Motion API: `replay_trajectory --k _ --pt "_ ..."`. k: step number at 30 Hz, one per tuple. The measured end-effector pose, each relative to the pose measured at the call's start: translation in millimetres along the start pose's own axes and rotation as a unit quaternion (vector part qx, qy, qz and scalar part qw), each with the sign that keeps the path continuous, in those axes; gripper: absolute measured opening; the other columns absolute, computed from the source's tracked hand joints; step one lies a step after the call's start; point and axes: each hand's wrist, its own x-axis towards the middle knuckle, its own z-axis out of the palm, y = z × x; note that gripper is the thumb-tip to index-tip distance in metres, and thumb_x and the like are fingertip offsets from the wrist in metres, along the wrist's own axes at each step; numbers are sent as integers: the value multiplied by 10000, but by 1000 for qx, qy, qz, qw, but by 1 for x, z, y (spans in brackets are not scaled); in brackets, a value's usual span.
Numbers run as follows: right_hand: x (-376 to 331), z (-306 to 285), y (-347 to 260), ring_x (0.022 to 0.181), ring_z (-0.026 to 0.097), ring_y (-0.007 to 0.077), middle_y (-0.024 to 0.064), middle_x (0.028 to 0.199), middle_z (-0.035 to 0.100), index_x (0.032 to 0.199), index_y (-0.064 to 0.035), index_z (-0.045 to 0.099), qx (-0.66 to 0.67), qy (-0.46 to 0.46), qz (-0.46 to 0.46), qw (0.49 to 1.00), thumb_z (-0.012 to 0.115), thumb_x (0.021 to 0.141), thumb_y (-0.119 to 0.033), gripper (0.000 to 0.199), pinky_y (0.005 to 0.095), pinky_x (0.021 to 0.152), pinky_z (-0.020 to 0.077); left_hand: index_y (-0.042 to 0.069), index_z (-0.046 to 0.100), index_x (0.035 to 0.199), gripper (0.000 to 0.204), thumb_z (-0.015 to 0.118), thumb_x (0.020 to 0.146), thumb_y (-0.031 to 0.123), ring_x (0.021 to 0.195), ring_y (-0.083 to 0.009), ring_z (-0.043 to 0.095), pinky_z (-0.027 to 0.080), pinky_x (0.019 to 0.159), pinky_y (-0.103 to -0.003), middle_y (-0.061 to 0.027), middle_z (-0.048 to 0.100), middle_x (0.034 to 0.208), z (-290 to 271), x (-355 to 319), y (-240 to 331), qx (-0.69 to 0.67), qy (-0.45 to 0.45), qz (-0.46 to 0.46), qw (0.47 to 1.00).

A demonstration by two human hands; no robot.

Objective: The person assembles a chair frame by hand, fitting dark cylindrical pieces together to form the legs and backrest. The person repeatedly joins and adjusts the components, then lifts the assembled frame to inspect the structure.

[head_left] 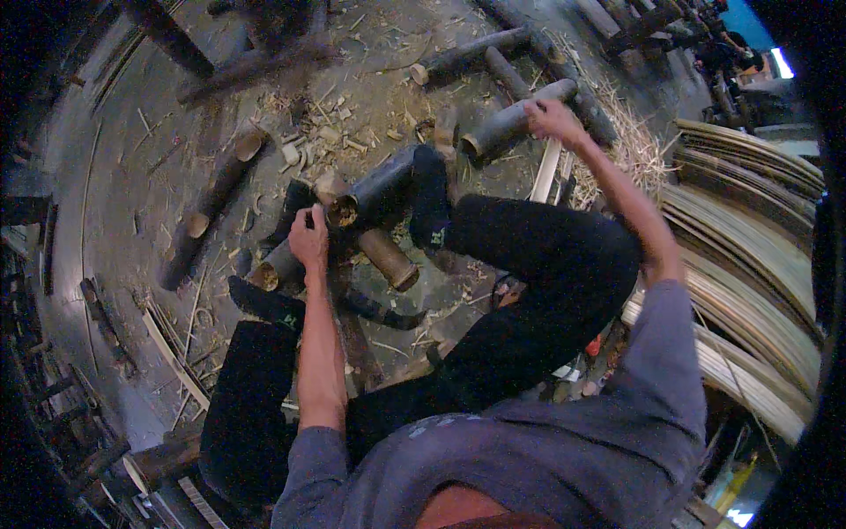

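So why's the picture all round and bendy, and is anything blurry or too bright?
In the head view, the lens bends things toward a black rim; the right hand looks soft and grainy; the floor is dim; white glare patches show at the upper and lower right.

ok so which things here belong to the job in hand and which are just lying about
Seemingly in use:
- tube at the right hand
- tube by the right foot, nearest the left hand

Seemingly just lying about:
- chips
- shavings
- stacked strips
- tube pieces at left
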Motion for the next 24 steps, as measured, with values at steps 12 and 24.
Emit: replay_trajectory --k 12,24 --pt "111 194 114 842 617 262 143 1070 592 1192 80 488 428 307 340 779 686 758 -540 782 432 720 518 90 636 895 217 588 866 300 799 -326 594 458 692 -421 -117 624 849 6 -12 -4 91 47 41 994" --pt "57 97 54 877 605 288 114 1024 597 1163 -36 489 689 227 207 656 737 726 -316 575 452 832 502 66 621 913 262 570 873 319 792 -307 589 451 710 -409 -138 623 851 8 -3 11 40 -3 6 999"
